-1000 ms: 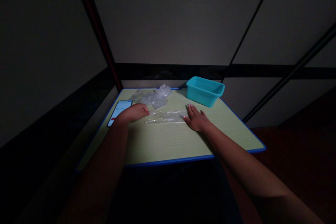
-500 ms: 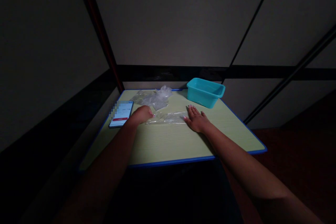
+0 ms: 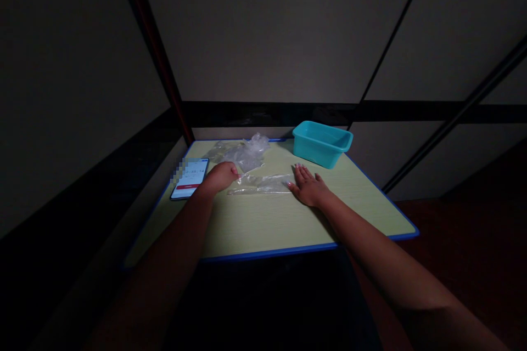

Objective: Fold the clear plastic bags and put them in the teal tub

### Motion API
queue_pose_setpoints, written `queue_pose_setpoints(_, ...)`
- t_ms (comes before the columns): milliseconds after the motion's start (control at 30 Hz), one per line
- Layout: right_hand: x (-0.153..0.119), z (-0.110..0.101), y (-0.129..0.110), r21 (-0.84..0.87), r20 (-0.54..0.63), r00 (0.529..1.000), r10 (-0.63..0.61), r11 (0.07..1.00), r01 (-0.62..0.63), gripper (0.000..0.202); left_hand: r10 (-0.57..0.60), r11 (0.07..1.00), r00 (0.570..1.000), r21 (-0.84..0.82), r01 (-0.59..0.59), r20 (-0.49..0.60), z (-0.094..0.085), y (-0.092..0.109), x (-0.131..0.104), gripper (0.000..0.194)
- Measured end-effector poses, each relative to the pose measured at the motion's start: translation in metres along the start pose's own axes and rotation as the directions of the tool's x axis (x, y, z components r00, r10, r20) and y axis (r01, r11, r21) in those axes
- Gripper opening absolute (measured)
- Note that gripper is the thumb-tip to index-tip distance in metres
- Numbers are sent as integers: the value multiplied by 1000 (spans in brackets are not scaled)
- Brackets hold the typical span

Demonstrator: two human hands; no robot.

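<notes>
A clear plastic bag (image 3: pixel 263 184) lies stretched flat in a narrow strip across the table (image 3: pixel 263 225). My left hand (image 3: pixel 223 177) is closed at its left end, with the thumb and fingers pinching the bag's upper left corner. At the right end, my right hand (image 3: pixel 309 186) rests palm down, fingers stretched out, its thumb and fingertips on or beside the bag. Just behind my left hand is a crumpled heap of clear plastic bags (image 3: pixel 247 153).
On the table's left side lies a phone (image 3: pixel 191 178) with a lit screen. A turquoise plastic basket (image 3: pixel 319 145) stands at the back right. Blue edging runs round the table, and a panelled wall (image 3: pixel 267 38) rises behind it.
My left hand has shifted very slightly up and left with the bag's corner. The right hand stays in place, pressed flat on the table.
</notes>
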State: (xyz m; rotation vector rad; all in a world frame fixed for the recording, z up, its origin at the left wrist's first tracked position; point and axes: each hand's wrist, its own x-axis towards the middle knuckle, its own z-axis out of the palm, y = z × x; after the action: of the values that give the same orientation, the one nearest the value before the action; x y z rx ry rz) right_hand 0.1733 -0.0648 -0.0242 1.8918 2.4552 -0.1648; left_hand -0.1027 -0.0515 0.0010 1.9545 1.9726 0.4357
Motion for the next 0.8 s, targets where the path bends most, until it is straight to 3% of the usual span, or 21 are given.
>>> queue_pose_setpoints(433, 1, 2, 0, 8, -6, 1000, 0, 1000, 0, 75, -10, 996, 998, 89, 15, -60, 1, 6, 0, 9)
queue_pose_setpoints(567, 0, 0, -1, 7, 0, 1000, 4, 1000, -4, 75, 44, 988, 968, 155, -6, -247, -3, 18, -12, 21)
queue_pose_setpoints(667, -1, -2, -2, 3, 8, 1000, 7, 1000, -7, 74, 244, 964, 901, 195, -183, -359, 3, 37, -25, 30)
queue_pose_setpoints(700, -1, -3, -2, 3, 10, 1000, 8, 1000, -8, 74, 327, 941, 882, 201, -271, -339, 7, 43, -29, 34)
queue_pose_setpoints(800, -1, -2, -2, 2, 3, 1000, 8, 1000, -8, 74, 567, 814, 814, 241, -529, -129, 28, 62, -39, 50)
